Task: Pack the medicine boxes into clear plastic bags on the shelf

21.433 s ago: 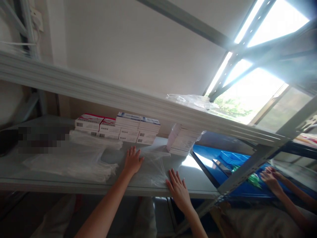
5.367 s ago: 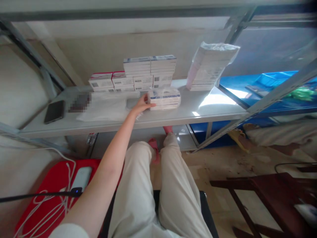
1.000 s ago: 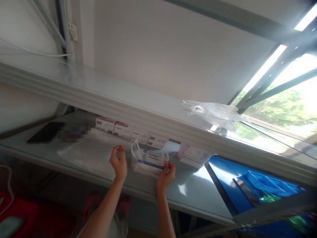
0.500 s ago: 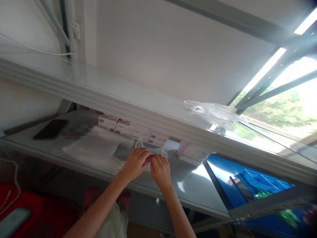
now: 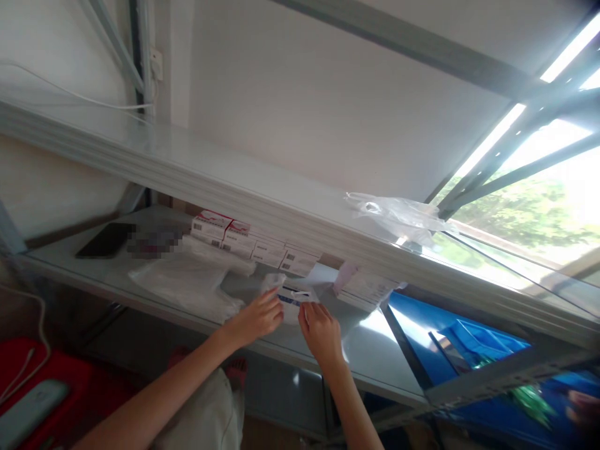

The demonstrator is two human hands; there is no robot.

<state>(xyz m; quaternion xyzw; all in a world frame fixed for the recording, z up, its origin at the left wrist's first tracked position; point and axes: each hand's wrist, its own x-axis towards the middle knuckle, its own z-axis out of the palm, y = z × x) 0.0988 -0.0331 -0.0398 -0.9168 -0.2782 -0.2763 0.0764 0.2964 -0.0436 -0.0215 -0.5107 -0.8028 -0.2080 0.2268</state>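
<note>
A thin clear plastic bag (image 5: 307,297) lies on the lower shelf between my hands, with a white and blue box (image 5: 290,302) showing through it. On its left side is my left hand (image 5: 260,317), fingers bent and the tips pinching the bag near a loose handle. My right hand (image 5: 322,330) grips the bag's right side, its fingers curled over the edge. Blur hides the exact hold of the fingertips. Left of the bag, flat translucent plastic bags (image 5: 187,275) lie spread on the shelf.
White and red boxes (image 5: 210,228) line the back of the lower shelf (image 5: 375,359). A dark phone (image 5: 107,240) rests at its left end. Wrapped boxes (image 5: 363,287) stand at the right. Above, the upper shelf edge (image 5: 262,209) juts out, holding a crumpled plastic bag (image 5: 398,209).
My hands, close together over the bag before, have moved apart to its two sides. The blue and white box between them now shows. The view has shifted slightly.
</note>
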